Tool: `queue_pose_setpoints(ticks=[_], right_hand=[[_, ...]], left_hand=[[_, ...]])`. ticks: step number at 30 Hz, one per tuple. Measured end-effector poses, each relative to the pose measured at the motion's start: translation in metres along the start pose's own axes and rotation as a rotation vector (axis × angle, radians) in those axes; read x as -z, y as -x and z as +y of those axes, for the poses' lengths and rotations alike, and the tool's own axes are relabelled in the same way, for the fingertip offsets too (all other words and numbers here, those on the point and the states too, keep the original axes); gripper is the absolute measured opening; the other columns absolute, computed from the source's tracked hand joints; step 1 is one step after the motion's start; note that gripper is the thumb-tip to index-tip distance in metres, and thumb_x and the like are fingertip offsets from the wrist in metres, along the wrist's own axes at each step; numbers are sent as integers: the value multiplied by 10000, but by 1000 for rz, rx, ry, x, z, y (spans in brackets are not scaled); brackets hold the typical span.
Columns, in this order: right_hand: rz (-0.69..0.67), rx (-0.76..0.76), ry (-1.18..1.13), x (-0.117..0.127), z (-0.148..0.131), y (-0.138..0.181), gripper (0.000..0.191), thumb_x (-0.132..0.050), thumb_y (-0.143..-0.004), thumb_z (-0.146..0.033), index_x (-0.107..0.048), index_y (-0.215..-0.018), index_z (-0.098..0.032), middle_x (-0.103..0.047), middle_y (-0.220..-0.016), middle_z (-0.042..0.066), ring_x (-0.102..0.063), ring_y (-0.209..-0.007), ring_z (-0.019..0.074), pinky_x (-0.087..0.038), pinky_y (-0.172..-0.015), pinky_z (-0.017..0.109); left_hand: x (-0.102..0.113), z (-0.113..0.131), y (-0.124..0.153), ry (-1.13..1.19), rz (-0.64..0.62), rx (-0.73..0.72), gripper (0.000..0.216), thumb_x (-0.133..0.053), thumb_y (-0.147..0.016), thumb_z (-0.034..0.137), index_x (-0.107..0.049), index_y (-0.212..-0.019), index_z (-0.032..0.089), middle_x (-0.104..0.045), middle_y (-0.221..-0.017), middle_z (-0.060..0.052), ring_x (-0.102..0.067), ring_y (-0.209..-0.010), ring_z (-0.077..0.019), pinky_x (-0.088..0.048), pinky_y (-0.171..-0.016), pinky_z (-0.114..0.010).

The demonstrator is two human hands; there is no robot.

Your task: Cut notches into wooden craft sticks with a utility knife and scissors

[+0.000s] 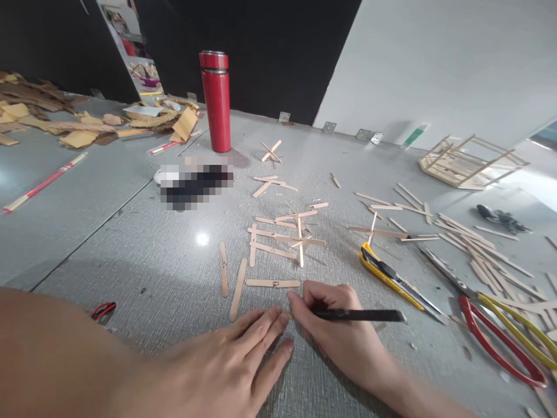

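Observation:
My right hand (337,331) grips a thin black tool (361,315) like a pen, its tip down at the grey floor. My left hand (237,363) lies flat beside it, fingers stretched, its fingertips pressing a small wooden stick piece (287,314) that is mostly hidden. Just beyond the hands lie flat wooden craft sticks (273,283), and further on a small glued stick assembly (293,235).
A yellow utility knife (394,278) and red-and-yellow-handled scissors (500,325) lie to the right among several loose sticks. A stick frame model (467,161) sits far right. A red flask (216,101) stands ahead, cardboard scraps (82,125) far left, a small red-black item (103,310) near left.

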State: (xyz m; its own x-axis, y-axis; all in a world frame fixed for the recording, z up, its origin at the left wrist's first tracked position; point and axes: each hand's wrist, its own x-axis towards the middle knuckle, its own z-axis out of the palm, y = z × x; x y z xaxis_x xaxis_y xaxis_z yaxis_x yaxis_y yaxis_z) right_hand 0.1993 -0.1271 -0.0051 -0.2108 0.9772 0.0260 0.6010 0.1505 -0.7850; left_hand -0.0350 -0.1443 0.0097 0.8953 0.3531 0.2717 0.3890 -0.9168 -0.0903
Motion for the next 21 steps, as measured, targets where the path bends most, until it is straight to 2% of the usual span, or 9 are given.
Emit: queue_pose_setpoints(ticks=[7, 12, 15, 21], right_hand=[[-17, 11, 11, 1, -1, -1, 470, -567, -985, -285, -315, -593, -228, -338, -507, -84, -291, -511, 99, -262, -502, 281], [-40, 10, 14, 2, -2, -2, 465, -561, -992, -290, -329, -595, -228, -359, -503, -83, -308, -503, 98, -267, -511, 286], [-43, 17, 16, 2, -1, -2, 464, -556, -991, -288, -318, -597, -228, -327, -516, -86, -288, -513, 100, -259, -511, 286], [-49, 27, 26, 3, 2, -1, 468, -572, -977, -277, -274, -619, -226, -236, -576, -87, -222, -559, 109, -231, -512, 287]], left_hand=[[2, -1, 0, -14, -5, -7, 408, -474, -1052, 284, -704, -1343, 114, -685, -1401, -141, -706, -1250, -232, -582, -936, -302], [1, 1, 1, 15, -18, 7, 428, -430, -1040, 220, -685, -1359, 93, -665, -1425, -143, -706, -1254, -248, -618, -909, -318], [0, 1, 1, 24, -20, 19, 434, -429, -1032, 209, -676, -1369, 93, -659, -1433, -146, -708, -1252, -255, -634, -880, -320], [-1, 0, -1, 9, -26, -11, 421, -462, -1044, 243, -676, -1371, 89, -663, -1430, -148, -694, -1273, -259, -622, -931, -317]])
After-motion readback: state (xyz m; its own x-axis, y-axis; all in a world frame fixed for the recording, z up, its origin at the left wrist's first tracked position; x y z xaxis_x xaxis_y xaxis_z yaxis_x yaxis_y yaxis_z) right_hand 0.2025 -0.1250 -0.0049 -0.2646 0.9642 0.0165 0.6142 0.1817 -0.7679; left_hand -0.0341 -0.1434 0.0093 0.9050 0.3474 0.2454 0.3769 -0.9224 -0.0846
